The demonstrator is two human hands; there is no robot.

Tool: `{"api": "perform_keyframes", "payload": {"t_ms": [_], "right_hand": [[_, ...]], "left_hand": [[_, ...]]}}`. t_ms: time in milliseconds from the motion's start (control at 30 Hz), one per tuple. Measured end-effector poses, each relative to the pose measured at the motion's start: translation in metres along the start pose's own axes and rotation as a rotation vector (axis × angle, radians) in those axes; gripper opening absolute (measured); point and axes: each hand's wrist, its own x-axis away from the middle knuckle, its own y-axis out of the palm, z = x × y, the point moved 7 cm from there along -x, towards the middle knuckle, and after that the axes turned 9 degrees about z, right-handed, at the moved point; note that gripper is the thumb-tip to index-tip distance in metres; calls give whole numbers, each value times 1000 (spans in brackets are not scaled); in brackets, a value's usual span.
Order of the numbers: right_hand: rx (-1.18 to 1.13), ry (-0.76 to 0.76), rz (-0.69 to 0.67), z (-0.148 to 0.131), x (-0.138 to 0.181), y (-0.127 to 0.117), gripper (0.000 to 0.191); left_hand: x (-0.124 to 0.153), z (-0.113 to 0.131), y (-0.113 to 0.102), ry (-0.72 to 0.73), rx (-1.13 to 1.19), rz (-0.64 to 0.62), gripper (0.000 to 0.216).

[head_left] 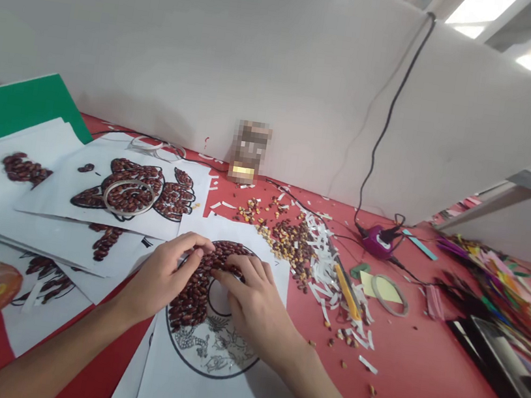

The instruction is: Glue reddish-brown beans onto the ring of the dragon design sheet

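Note:
A white sheet [219, 390] with a printed black circle design lies in front of me on the red table [416, 391]. Dark brown seeds [193, 294] cover the upper left part of the circle. My left hand [163, 277] rests on the sheet's left side, fingers curled, fingertips pressing on the seeds near the circle's top. My right hand [253, 303] lies over the circle's middle, fingers bent, tips touching seeds beside the left fingertips. Whether either hand pinches a seed is hidden.
Other seed-covered sheets [133, 190] and a tape ring [128, 196] lie at left, over green paper [7, 103]. A loose seed pile [289, 242], paper scraps [329, 274], a second tape ring [389, 294], a purple device with cable [378, 241] and coloured strips [496, 277] lie at right. A grey partition stands behind.

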Motion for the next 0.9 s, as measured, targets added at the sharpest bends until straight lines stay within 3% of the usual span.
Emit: {"api": "perform_keyframes", "payload": {"t_ms": [100, 200, 300, 400, 767, 900], "right_hand": [[-56, 56, 98, 18, -7, -9, 36], [-3, 227, 201, 68, -25, -26, 27], [248, 410, 74, 125, -44, -30, 23], [343, 447, 2, 150, -58, -31, 21], [481, 401, -84, 147, -70, -27, 21], [406, 333, -39, 119, -60, -31, 16]], "left_hand": [[1, -1, 0, -8, -8, -10, 22], [1, -1, 0, -19, 1, -10, 23], [1, -1, -1, -26, 6, -5, 23], [1, -1, -1, -29, 11, -9, 22], [1, 0, -1, -11, 43, -23, 24], [0, 3, -4, 14, 52, -2, 24]]}}
